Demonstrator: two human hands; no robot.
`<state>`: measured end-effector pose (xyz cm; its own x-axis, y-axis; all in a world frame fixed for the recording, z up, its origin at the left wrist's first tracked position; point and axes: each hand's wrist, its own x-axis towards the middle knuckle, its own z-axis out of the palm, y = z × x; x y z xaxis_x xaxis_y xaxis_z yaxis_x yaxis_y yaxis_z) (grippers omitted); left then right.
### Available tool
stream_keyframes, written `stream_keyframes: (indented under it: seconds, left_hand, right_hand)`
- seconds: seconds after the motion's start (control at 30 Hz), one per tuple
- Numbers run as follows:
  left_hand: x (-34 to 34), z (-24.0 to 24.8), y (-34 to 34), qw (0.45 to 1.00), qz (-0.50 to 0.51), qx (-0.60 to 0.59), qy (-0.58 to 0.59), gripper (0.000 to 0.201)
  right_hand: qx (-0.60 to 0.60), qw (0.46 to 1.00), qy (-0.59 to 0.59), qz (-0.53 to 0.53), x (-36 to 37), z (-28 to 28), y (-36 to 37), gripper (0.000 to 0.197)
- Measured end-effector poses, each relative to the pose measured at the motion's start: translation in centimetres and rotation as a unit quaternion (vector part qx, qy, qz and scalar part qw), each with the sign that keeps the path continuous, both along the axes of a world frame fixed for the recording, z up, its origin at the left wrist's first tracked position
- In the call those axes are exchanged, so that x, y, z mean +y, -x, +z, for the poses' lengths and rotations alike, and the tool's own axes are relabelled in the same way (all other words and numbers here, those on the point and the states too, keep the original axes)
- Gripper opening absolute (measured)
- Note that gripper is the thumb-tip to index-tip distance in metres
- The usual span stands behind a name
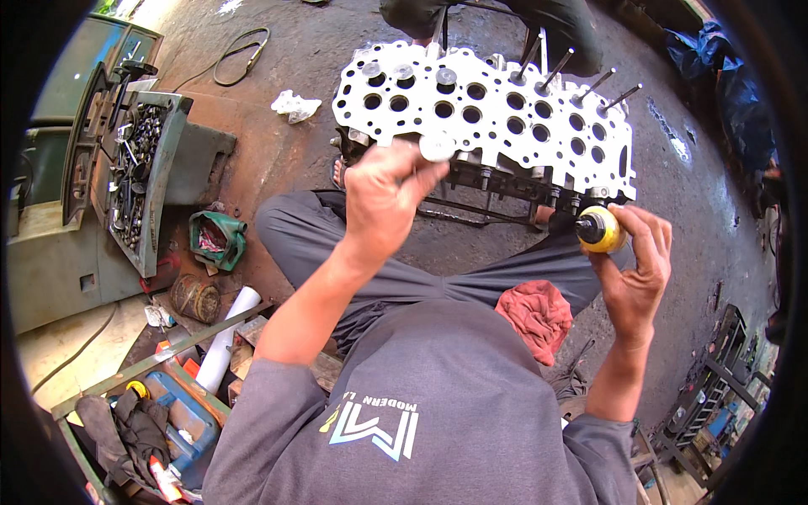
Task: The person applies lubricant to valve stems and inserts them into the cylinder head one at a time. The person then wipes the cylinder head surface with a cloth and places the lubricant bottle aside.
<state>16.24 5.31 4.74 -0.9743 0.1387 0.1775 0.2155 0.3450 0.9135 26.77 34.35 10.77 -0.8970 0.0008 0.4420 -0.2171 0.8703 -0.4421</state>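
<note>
Over the near edge of the cylinder head point(494, 114), the left hand point(379, 198) is pinching an engine valve point(438, 147) between thumb and fingers, probably by its rim or stem so that its round face is staying clear. To the right, the right hand point(635, 261) is grasping a yellow squeeze bottle point(604, 240), its black nozzle point(588, 225) pointing inward, perhaps so that drops can be reaching the work without regripping. Farther out, three valve heads point(446, 77) are lying along the far row of ports, while four slim stems point(594, 86) are standing upright nearby, seemingly keeping parts beside their places. A red rag point(536, 320) is resting on the lap, presumably for wiping within easy reach.

Motion blur is softening the left fingers, so their exact contact is escaping view; the valve's stem is not showing. The cylinder head is hiding most of its support, and the top edge is cutting off a dark-clothed figure point(560, 29).
</note>
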Motion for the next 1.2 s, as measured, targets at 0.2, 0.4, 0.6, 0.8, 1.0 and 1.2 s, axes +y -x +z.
stream_keyframes:
  seconds: [0.2, 0.4, 0.6, 0.8, 1.0, 1.2]
  left_hand:
    - [5.0, -1.3, 10.9, 0.951, 0.024, 0.302, 0.061, 0.014]
    - [6.7, -4.7, 13.3, 0.941, -0.002, 0.302, 0.149, 0.015]
    - [6.7, -6.1, 13.5, 0.939, -0.012, 0.302, 0.166, 0.013]
    - [6.3, -6.6, 13.0, 0.933, -0.044, 0.314, 0.17, 0.013]
    - [6.3, -6.7, 13.2, 0.952, -0.006, 0.249, 0.18, 0.017]
    - [4.5, -5.4, 10.5, 0.947, 0.013, 0.272, 0.172, 0.063]
  right_hand:
    - [-0.038, 0.992, 0.095, -0.073, -0.5, -3.9, -2.0, 0.055]
    - [-0.073, 0.986, 0.121, -0.087, -0.2, -4.9, -2.6, 0.054]
    - [-0.087, 0.984, 0.123, -0.091, 0.3, -5.5, -2.4, 0.054]
    - [-0.078, 0.986, 0.118, -0.084, 0.5, -5.3, -1.7, 0.054]
    - [-0.084, 0.985, 0.127, -0.082, 0.1, -5.0, -1.7, 0.052]
    - [-0.084, 0.983, 0.141, -0.079, 0.0, -4.8, -1.8, 0.053]
